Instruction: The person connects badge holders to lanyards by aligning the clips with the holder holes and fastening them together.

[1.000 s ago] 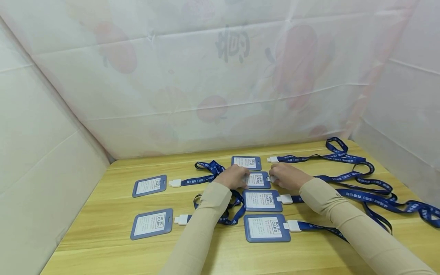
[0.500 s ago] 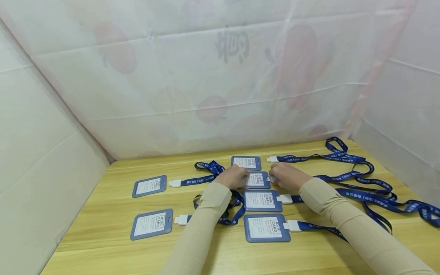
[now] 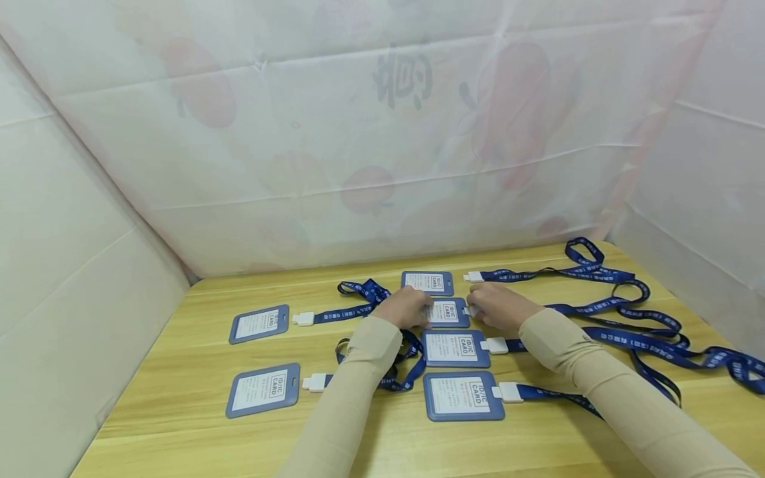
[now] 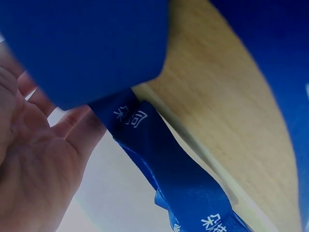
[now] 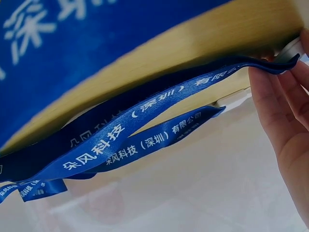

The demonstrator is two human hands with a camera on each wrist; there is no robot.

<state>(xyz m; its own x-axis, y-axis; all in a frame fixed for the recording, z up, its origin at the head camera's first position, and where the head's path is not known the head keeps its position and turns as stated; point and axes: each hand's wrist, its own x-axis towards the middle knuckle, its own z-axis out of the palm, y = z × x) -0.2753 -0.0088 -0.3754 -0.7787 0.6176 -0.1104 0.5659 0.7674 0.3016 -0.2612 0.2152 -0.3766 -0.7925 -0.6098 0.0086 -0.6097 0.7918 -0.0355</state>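
Note:
In the head view, my left hand [image 3: 408, 307] grips the left end of a blue ID card holder [image 3: 449, 313] lying on the table, in the second row from the back. At the holder's slotted end my right hand [image 3: 501, 307] pinches the white clip [image 3: 472, 311] of a blue lanyard. The fingers partly hide that clip, so I cannot tell whether it is hooked through. In the right wrist view, fingers [image 5: 275, 104] and thumb hold the white clip [image 5: 291, 50] with the printed lanyard [image 5: 104, 140] trailing left. A blue panel hides part of the left hand [image 4: 41, 145] in the left wrist view.
Two card holders [image 3: 457, 349] [image 3: 464, 396] nearer the front have lanyard clips at their slots. One holder [image 3: 427, 283] at the back lies apart from its clip [image 3: 473, 277]. Two more holders [image 3: 259, 323] [image 3: 263, 390] lie left, beside separate clips. Lanyards [image 3: 651, 345] spread rightward.

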